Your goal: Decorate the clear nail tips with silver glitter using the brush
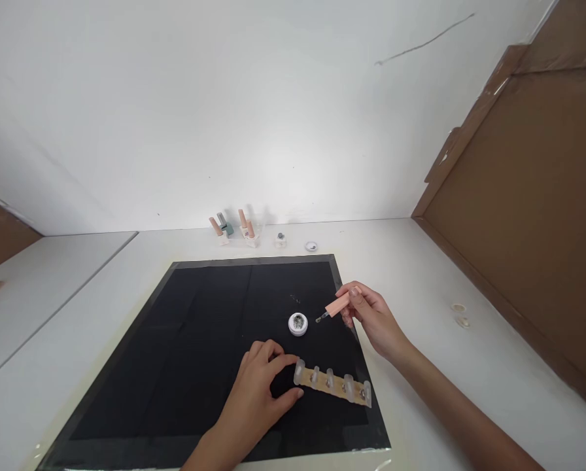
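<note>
My right hand (367,315) grips a nail polish brush (339,303) by its peach-coloured cap. Its tip points down and left, with something small and dark on it, just right of a small round white pot (297,324). Silvery bits lie inside the pot, and a few dark specks are on the black mat behind it. A tan strip of clear false nails (333,383) lies at the mat's front right. My left hand (261,386) rests on the mat, its forefinger and thumb pinching about the strip's left end. Its other fingers are curled.
Several nail polish bottles (246,230) stand by the white wall. A small glass bottle (280,240) and a round white lid (311,246) are beyond the black mat (185,353). Two small pale round pieces (460,314) lie at right, near a brown cardboard panel (533,216).
</note>
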### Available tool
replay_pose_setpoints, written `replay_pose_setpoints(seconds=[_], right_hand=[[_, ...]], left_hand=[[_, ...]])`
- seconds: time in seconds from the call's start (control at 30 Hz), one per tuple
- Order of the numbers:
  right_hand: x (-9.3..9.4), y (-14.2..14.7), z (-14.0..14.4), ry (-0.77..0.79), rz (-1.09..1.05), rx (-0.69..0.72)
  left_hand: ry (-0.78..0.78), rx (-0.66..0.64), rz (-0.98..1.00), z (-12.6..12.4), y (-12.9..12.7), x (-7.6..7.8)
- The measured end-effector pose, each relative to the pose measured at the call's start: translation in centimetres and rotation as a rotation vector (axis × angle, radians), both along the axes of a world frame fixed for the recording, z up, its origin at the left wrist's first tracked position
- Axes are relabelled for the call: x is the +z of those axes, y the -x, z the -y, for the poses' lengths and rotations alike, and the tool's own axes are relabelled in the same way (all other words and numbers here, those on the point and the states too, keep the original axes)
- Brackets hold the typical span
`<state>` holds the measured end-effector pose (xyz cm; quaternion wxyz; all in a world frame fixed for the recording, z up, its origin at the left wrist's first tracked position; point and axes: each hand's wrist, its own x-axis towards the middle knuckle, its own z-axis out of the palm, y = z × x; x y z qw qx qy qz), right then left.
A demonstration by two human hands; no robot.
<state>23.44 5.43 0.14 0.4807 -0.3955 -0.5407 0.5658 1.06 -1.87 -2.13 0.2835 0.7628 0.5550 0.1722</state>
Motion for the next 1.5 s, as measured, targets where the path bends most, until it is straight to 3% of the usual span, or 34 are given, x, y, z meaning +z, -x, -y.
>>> replay_pose_setpoints(seconds=[0.13,0.27,0.43,0.53,0.73,0.83,0.93,1.03,1.3,1.5], right_hand=[[0.1,0.0,0.0,-0.006,0.011,-0.011],[0.1,-0.1,-0.1,-0.012,-0.012,-0.035],[0.3,-0.6,-0.4,-0.042,-0.100,-0.098],[0.3,-1.0,-0.6,-0.063,-0.141,-0.122],[0.3,-0.8,-0.3,-0.083,-0.127,0.041],[0.2,-0.4,0.0,-0.089,-0.128,0.218],[-0.1,-0.1,0.2,-0.081,-0.170,0.393],[-0.5,0.1,0.2,-0.106,-0.170,0.469],[-0.9,0.3,0.3,-0.098,-0.099,0.416],[-0.3,-0.2,0.0,-0.165,-0.184,0.322]], left_hand=[[-0.035,-0.070,0.064,-0.6,0.0,0.1],[0.065,-0.085,0.323,-0.7,-0.2,1.0],[0.330,0.016,0.853,-1.5,-1.1,2.0],[0.489,0.114,1.074,-2.2,-2.0,2.5],[1.003,0.286,1.431,-3.2,-3.7,2.4],[1.146,0.302,1.481,-3.4,-4.2,2.3],[1.171,0.291,1.521,-3.4,-4.5,2.3],[1.176,0.284,1.557,-3.3,-4.6,2.1],[1.201,0.244,1.556,-3.3,-3.8,1.5],[1.171,0.216,1.502,-4.0,-1.8,1.7]])
